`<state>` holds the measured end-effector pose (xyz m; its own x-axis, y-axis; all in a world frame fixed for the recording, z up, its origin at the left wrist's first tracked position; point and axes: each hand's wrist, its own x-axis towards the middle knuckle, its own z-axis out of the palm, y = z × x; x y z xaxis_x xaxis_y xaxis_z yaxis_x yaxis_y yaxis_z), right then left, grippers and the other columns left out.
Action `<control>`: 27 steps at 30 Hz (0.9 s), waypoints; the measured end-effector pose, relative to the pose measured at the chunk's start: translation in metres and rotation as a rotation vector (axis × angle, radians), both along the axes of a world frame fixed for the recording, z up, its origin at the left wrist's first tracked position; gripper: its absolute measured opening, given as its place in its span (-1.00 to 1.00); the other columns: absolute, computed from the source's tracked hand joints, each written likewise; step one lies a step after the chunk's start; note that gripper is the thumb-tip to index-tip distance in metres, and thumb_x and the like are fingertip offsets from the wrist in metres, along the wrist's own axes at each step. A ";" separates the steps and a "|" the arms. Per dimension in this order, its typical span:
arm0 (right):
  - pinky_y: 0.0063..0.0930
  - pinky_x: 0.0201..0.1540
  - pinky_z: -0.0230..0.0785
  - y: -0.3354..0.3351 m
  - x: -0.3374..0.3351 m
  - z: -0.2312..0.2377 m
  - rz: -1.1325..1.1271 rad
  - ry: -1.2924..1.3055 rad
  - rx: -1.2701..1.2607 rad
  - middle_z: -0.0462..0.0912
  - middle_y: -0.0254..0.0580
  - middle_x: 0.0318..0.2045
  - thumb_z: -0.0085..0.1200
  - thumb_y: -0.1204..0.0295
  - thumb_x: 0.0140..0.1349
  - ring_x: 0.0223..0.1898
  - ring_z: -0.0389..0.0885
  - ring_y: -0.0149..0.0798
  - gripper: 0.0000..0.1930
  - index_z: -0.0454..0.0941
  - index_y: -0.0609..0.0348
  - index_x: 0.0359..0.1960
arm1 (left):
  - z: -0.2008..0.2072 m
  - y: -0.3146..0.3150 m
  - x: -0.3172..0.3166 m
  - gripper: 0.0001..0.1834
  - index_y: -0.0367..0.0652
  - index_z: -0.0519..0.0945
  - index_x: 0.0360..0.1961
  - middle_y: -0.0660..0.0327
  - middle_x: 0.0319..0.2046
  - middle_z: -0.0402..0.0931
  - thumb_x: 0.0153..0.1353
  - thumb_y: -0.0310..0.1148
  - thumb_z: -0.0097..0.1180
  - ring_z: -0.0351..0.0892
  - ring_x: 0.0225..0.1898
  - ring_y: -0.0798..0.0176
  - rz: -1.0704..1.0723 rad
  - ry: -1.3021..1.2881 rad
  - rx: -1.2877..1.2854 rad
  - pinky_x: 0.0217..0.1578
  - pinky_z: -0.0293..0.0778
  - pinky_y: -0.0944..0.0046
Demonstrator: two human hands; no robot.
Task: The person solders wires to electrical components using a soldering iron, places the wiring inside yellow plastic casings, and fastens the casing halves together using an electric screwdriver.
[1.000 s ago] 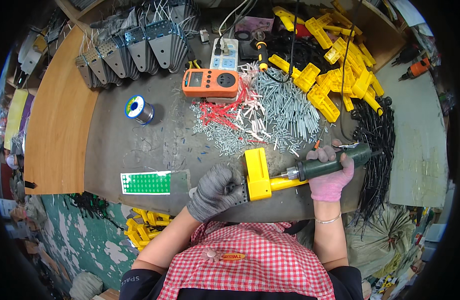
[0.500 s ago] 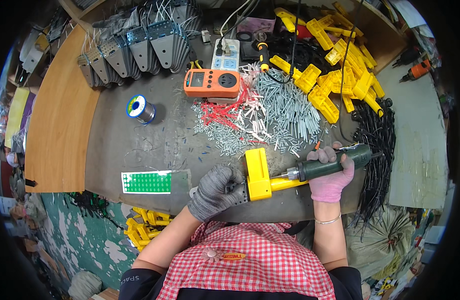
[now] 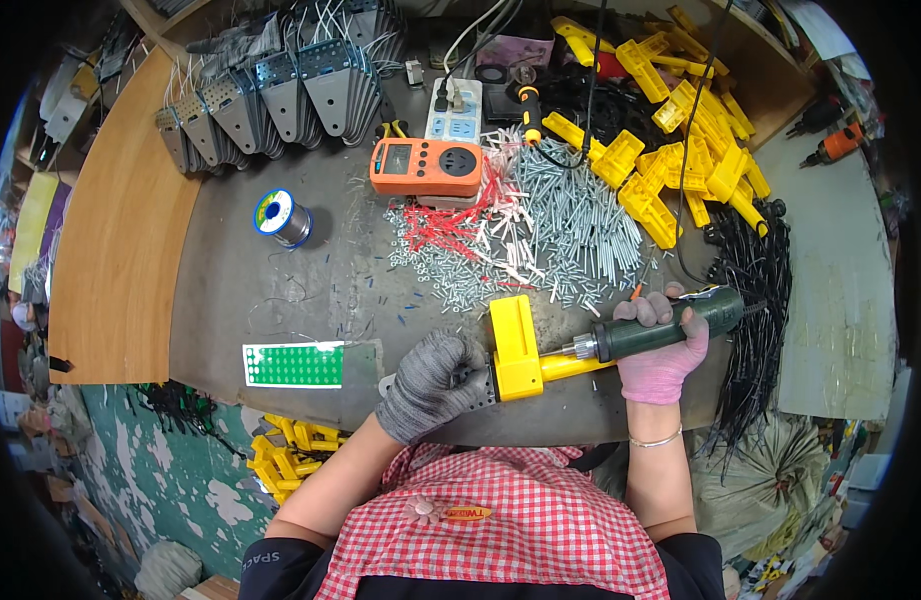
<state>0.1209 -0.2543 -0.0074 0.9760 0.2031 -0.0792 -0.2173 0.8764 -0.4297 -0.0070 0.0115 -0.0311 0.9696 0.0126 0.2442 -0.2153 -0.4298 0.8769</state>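
My left hand, in a grey knit glove, is closed on a perforated metal plate that sits against the left side of a yellow plastic housing. The glove hides most of the plate. A yellow handle runs right from the housing, toward my other hand. In a pink glove with greyish fingertips, my right hand grips a dark green electric screwdriver. The tool lies nearly level, and its bit points left and reaches the housing's right side. Whether a screw is at the tip I cannot see.
Beyond my hands lie piles of screws and red and white wire pieces. An orange meter, a solder spool and a green sticker sheet are on the table. Yellow housings and black cables crowd the right.
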 end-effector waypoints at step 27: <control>-0.38 -0.19 0.14 -0.024 -0.012 0.010 0.024 -0.050 -0.019 0.28 -0.48 -0.55 0.21 0.29 0.10 -0.49 0.18 -0.43 -0.67 0.51 0.06 -0.09 | -0.007 0.004 0.047 -0.84 -0.13 0.72 -0.34 0.00 -0.38 0.62 0.07 -0.32 0.28 0.63 -0.30 -0.11 0.395 0.174 0.685 -0.23 0.55 -0.06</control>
<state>0.1087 -0.2788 0.0026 0.9737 0.2253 -0.0347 -0.2159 0.8630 -0.4568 0.0395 0.0153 -0.0378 0.9498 0.2643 0.1675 0.1800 -0.8994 0.3983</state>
